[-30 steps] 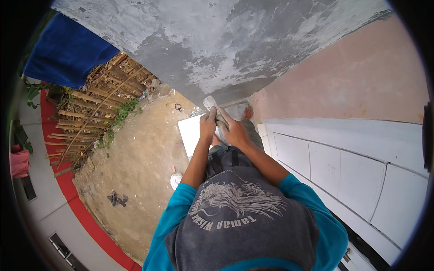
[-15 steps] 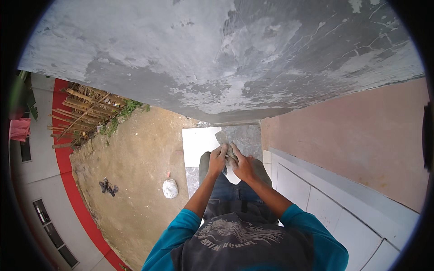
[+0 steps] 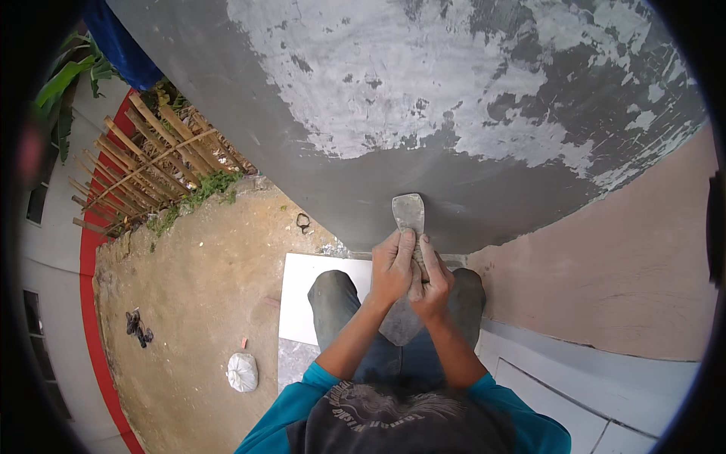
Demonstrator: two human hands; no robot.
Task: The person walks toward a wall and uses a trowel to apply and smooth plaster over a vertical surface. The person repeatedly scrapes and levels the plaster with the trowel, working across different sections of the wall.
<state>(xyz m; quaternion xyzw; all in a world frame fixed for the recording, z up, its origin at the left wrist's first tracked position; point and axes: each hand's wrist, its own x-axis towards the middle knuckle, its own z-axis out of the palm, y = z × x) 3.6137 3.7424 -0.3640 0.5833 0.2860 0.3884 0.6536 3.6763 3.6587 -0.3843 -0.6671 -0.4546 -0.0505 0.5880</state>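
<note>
My left hand (image 3: 392, 268) and my right hand (image 3: 432, 282), dusty with grey material, are closed together around the handle area of a grey-smeared putty knife (image 3: 407, 208). Its blade points up, in front of the grey plastered wall (image 3: 333, 91); I cannot tell whether it touches the wall. A wider grey blade (image 3: 401, 325) shows below my hands, between my forearms, with its handle hidden in my grip. My bent knees (image 3: 330, 287) are on either side.
A pinkish wall (image 3: 590, 250) adjoins at the right, above white panels (image 3: 548, 390). A white board (image 3: 299, 291) lies underfoot. On the dirt ground (image 3: 181, 295) at the left are a white sack (image 3: 242, 371), dark sandals (image 3: 138, 327) and a bamboo fence (image 3: 144, 159).
The view has shifted, so the grey wall fills more of the top. My joined hands have risen relative to my knees, and the small blade now shows against the wall.
</note>
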